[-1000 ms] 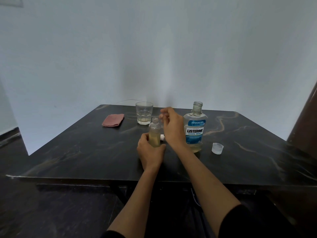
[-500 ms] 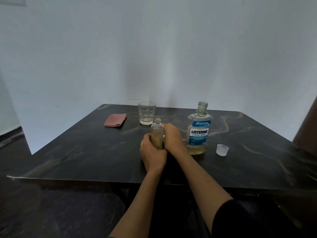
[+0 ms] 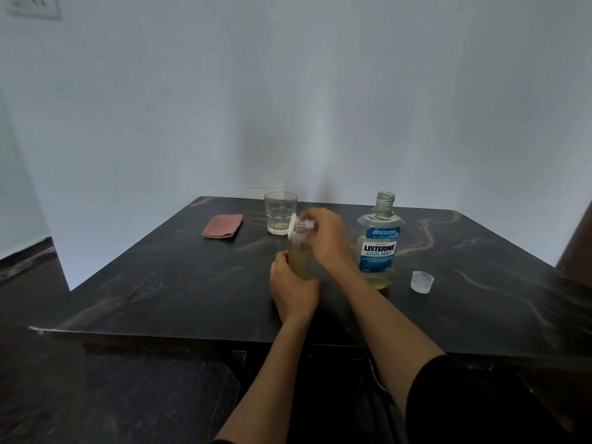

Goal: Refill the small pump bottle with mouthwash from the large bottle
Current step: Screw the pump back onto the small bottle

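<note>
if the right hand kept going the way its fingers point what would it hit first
Probably the clear drinking glass beyond the small bottle's neck; the right hand points up-left, though depth is unclear.

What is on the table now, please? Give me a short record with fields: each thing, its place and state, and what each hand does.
small pump bottle: upright on the table, partly filled with yellowish liquid
left hand: grips the bottle's lower part
right hand: at the bottle's neck, pinches a white pump piece, blurred
large bottle: upright, uncapped, low liquid, to the right
cap: on the table, right of the large bottle
glass: behind the hands, little liquid
pink cloth: folded, left of the glass
</note>
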